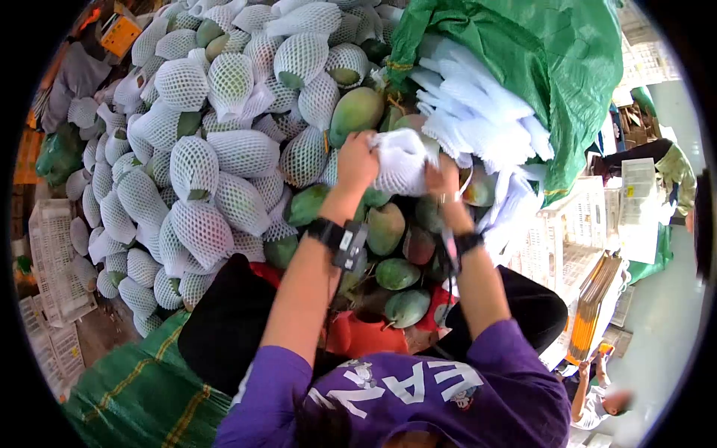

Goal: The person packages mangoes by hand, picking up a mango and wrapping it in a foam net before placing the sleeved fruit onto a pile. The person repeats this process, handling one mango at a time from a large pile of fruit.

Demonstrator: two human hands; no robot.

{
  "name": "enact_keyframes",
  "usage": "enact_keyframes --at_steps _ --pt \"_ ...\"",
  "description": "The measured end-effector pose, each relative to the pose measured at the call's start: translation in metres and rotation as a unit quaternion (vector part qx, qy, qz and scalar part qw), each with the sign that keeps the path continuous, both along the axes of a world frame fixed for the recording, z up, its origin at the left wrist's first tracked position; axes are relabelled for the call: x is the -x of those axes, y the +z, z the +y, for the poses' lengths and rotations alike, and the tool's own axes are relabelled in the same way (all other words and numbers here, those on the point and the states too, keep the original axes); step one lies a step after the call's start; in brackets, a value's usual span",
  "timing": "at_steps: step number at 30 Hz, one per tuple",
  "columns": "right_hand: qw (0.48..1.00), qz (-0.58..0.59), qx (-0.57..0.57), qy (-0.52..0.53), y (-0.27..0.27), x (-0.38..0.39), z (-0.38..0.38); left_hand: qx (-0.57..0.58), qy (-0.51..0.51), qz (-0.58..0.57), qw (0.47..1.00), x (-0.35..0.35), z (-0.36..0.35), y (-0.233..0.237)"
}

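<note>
Between my two hands is a fruit in a white foam net point(402, 163). My left hand point(358, 160) has its fingers closed on the net's left end. At the right end, my right hand point(442, 179) is blurred, and its fingers are hard to make out. Bare green mangoes point(385, 228) lie below and around my hands. Beyond my right hand, a bundle of empty white foam nets point(478, 104) spills out of a green sack point(545, 67).
A large heap of netted mangoes point(202, 231) fills the left and centre. White plastic crates point(60, 246) stand at the far left, more crates point(575, 231) at the right. A green woven sack point(149, 381) lies lower left. Another person point(597, 403) is at the lower right.
</note>
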State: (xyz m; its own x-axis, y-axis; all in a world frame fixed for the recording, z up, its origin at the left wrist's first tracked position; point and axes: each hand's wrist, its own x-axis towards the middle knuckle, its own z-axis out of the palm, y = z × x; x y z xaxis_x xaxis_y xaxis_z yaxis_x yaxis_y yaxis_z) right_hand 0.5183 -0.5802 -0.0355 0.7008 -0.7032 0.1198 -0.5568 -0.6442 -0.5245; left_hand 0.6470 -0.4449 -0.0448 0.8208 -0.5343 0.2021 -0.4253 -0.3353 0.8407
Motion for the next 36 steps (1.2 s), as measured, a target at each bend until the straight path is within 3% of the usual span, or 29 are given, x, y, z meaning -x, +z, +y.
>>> enact_keyframes --at_steps 1,2,4,5,6,7,8,9,10,11,12,13,14,15,16,18,20,22,23,25,28,30,31,33,34,36 --pt "0.993 -0.082 -0.077 -0.029 -0.005 0.026 0.015 -0.042 -0.065 -0.034 0.996 -0.013 -0.012 0.018" --pt "0.981 0.013 -0.164 -0.102 -0.033 0.047 0.017 -0.085 -0.128 -0.069 0.986 -0.021 -0.027 0.028" --pt "0.975 0.012 -0.122 -0.185 -0.092 0.068 0.032 -0.205 -0.216 -0.168 0.940 -0.019 -0.069 0.034" --pt "0.975 0.017 -0.070 -0.209 -0.115 0.069 0.035 -0.178 -0.176 -0.022 0.968 -0.013 -0.092 0.025" --pt "0.977 0.046 -0.017 -0.207 -0.134 0.064 0.035 -0.094 -0.161 -0.191 0.964 -0.017 -0.110 -0.003" --pt "0.976 0.120 0.047 -0.178 -0.150 0.053 0.030 -0.085 -0.164 -0.039 0.982 -0.024 -0.109 0.016" --pt "0.950 0.256 0.136 -0.113 -0.161 0.041 0.019 -0.133 -0.148 0.036 0.979 -0.026 -0.104 0.024" --pt "0.881 0.408 0.237 -0.028 -0.175 0.030 0.008 -0.190 -0.148 0.220 0.945 -0.030 -0.088 0.057" --pt "0.784 0.524 0.328 0.062 -0.180 0.025 0.001 -0.180 -0.150 0.236 0.943 -0.032 -0.085 0.051" --pt "0.700 0.590 0.385 0.117 -0.184 0.026 -0.008 -0.214 -0.222 0.166 0.937 -0.030 -0.095 0.050" --pt "0.835 0.463 0.294 0.036 -0.161 0.045 -0.008 -0.221 -0.229 0.129 0.939 -0.026 -0.074 0.091" --pt "0.936 0.288 0.201 -0.022 -0.139 0.064 -0.009 -0.255 -0.300 0.025 0.919 -0.028 -0.090 0.055" --pt "0.985 0.086 0.053 -0.141 -0.170 0.093 -0.040 -0.211 -0.231 0.057 0.948 -0.022 -0.092 0.030" --pt "0.974 -0.054 -0.025 -0.220 -0.153 0.096 -0.023 -0.193 -0.212 0.129 0.949 -0.013 -0.074 0.020" --pt "0.929 -0.196 -0.103 -0.298 -0.103 0.090 0.003 -0.172 -0.195 0.193 0.946 -0.007 -0.056 0.016" --pt "0.973 -0.188 -0.052 -0.125 -0.014 0.084 0.033 -0.025 -0.149 0.288 0.946 0.010 -0.017 -0.018" --pt "0.966 -0.231 -0.117 0.020 0.036 0.079 0.046 0.161 -0.101 0.397 0.898 0.039 0.034 -0.005" --pt "0.968 -0.124 -0.217 -0.013 0.078 0.068 0.072 0.311 -0.085 0.605 0.728 0.068 0.081 0.013" --pt "0.959 -0.163 -0.229 0.028 0.082 0.063 0.087 0.370 -0.066 0.656 0.655 0.082 0.102 0.013" --pt "0.962 -0.163 -0.211 0.064 0.090 0.052 0.130 0.454 -0.015 0.689 0.565 0.106 0.129 0.004" --pt "0.961 -0.133 -0.209 0.121 0.096 0.034 0.152 0.524 0.048 0.682 0.508 0.123 0.154 -0.005" --pt "0.964 -0.091 -0.211 0.133 0.064 0.030 0.154 0.561 0.062 0.669 0.484 0.124 0.165 -0.004" --pt "0.942 -0.083 -0.308 0.105 0.036 0.024 0.150 0.607 0.029 0.659 0.443 0.121 0.170 -0.005" --pt "0.865 -0.060 -0.497 0.043 0.039 0.021 0.168 0.625 0.027 0.635 0.453 0.123 0.182 0.000" --pt "0.814 -0.074 -0.575 0.026 0.015 0.016 0.171 0.640 0.030 0.612 0.463 0.123 0.189 0.002" --pt "0.898 0.000 -0.432 0.078 0.019 0.008 0.186 0.641 0.043 0.613 0.459 0.124 0.204 -0.010"
